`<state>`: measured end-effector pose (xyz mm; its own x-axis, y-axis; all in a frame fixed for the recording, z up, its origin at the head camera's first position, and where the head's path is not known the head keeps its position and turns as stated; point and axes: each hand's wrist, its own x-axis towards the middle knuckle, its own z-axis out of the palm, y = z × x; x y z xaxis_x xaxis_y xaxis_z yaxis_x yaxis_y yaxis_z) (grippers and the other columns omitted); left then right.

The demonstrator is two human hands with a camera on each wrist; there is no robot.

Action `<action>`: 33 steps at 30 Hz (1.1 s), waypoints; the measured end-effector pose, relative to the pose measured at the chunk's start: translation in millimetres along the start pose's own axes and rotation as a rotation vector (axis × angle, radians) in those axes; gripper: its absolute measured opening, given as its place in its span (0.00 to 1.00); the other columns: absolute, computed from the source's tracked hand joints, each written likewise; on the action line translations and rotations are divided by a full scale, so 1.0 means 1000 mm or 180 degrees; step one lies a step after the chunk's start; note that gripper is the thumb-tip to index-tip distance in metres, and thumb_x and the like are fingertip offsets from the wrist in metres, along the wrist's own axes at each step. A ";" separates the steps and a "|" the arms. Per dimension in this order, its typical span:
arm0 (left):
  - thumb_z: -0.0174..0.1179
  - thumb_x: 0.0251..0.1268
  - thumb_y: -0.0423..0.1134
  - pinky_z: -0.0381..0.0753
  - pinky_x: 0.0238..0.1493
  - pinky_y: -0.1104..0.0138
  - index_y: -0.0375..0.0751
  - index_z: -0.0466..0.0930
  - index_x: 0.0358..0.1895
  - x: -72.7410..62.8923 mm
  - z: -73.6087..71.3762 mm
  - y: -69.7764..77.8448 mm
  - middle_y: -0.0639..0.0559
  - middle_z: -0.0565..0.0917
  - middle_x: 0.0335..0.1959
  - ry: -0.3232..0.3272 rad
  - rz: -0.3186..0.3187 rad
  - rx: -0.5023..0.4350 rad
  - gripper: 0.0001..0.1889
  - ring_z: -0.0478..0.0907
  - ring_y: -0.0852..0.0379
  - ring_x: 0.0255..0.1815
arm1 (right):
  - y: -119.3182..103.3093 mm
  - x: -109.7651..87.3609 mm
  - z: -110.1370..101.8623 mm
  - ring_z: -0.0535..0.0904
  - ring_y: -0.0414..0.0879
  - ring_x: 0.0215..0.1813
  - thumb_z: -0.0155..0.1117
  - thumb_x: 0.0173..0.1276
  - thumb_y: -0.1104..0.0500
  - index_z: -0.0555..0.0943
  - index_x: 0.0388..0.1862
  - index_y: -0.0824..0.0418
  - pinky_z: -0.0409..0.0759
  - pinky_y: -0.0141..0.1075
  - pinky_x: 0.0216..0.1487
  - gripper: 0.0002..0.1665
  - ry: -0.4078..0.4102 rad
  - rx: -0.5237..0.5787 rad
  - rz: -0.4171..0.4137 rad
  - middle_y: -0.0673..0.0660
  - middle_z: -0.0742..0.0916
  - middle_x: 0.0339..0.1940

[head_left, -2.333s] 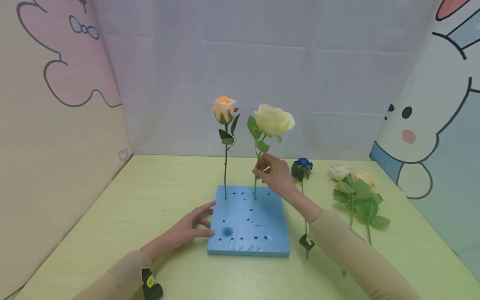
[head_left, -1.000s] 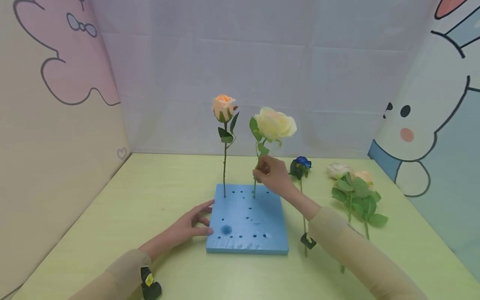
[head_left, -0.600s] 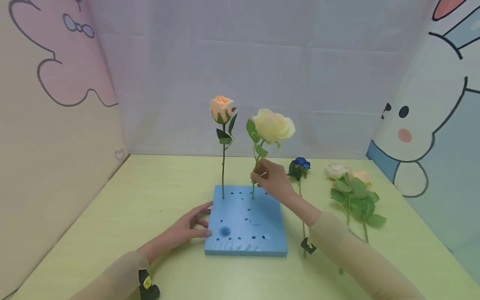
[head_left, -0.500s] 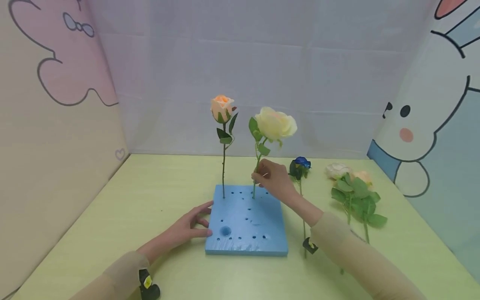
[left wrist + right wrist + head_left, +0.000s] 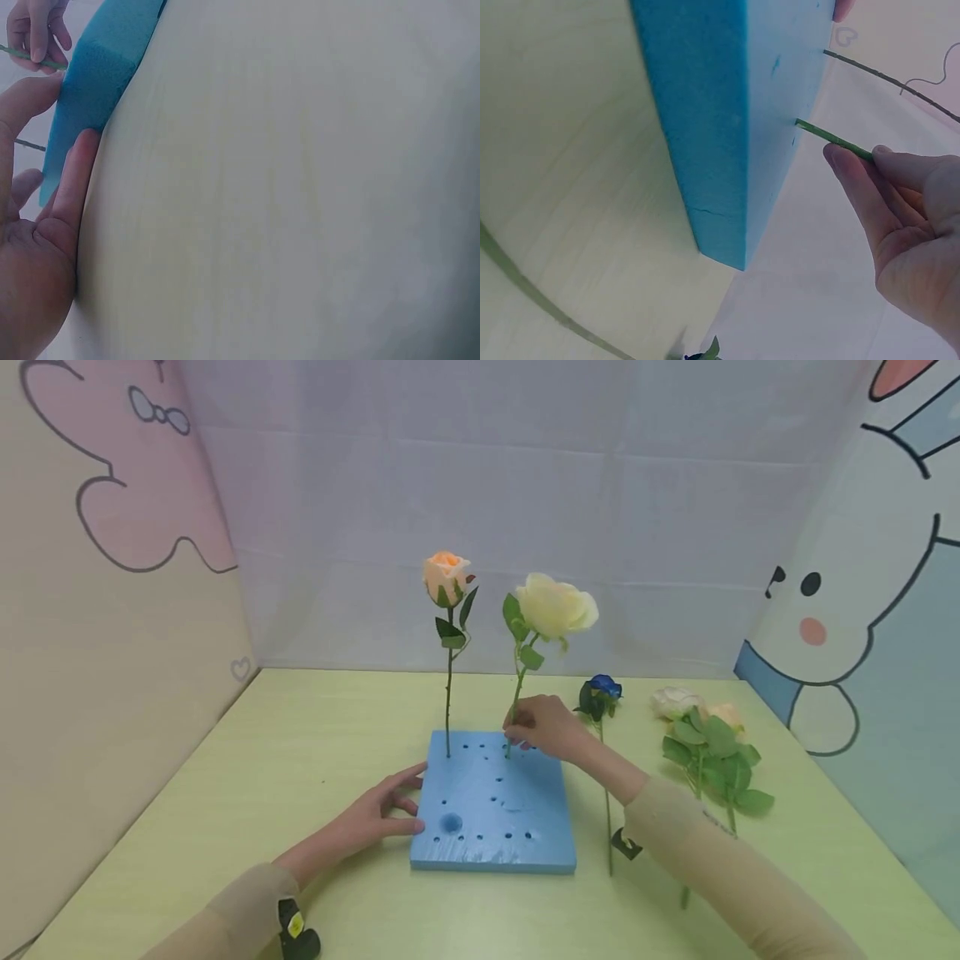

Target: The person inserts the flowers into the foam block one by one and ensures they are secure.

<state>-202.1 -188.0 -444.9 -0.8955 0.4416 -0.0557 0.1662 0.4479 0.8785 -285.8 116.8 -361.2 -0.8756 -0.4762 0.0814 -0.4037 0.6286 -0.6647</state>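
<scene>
My right hand (image 5: 551, 727) pinches the green stem of a pale yellow rose (image 5: 557, 607) low down, just above the blue foam board (image 5: 532, 810). In the right wrist view, the bottom of that stem (image 5: 816, 130) meets a hole in the board, with thumb and fingertips a short way up it. The rose leans slightly to the right. Against the board's left edge lies my left hand (image 5: 371, 814), fingers spread; the left wrist view has its fingers (image 5: 78, 176) along the board's side. A peach rose (image 5: 446, 581) stands upright in the board's back left.
Right of the board a blue rose (image 5: 606, 687) lies on the pale table (image 5: 360, 718). Farther right lie a white rose (image 5: 675, 702) and a peach rose (image 5: 726, 717) with green leaves. Several small holes and one larger dent (image 5: 451, 823) mark the board.
My right hand has moved down the yellow rose's stem, closer to the board. The flower head has tipped a little to the right. My left hand stays at the board's edge.
</scene>
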 end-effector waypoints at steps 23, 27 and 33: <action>0.68 0.62 0.47 0.71 0.63 0.52 0.55 0.53 0.79 0.002 0.000 -0.006 0.41 0.70 0.71 0.0021 -0.0073 0.0056 0.44 0.79 0.55 0.54 | 0.001 0.002 0.013 0.87 0.43 0.28 0.65 0.69 0.61 0.78 0.30 0.63 0.82 0.32 0.29 0.09 0.0264 -0.0122 0.0092 0.57 0.88 0.25; 0.68 0.62 0.46 0.72 0.63 0.52 0.55 0.53 0.79 0.003 -0.001 -0.004 0.41 0.70 0.71 0.0005 -0.0039 0.0025 0.44 0.79 0.54 0.55 | 0.002 0.002 0.012 0.87 0.44 0.29 0.64 0.69 0.62 0.79 0.32 0.63 0.83 0.33 0.32 0.06 0.0243 0.0014 0.0105 0.58 0.90 0.30; 0.68 0.61 0.47 0.71 0.63 0.51 0.54 0.53 0.79 0.003 -0.001 -0.004 0.40 0.69 0.72 -0.0008 -0.0049 0.0008 0.45 0.79 0.54 0.54 | 0.000 0.001 0.012 0.87 0.45 0.31 0.63 0.70 0.63 0.79 0.35 0.64 0.84 0.33 0.33 0.04 0.0133 -0.0029 0.0088 0.59 0.90 0.34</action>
<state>-206.0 -189.4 -447.9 -0.8969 0.4366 -0.0705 0.1534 0.4565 0.8764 -283.5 108.4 -370.0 -0.8967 -0.4325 0.0944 -0.3815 0.6468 -0.6604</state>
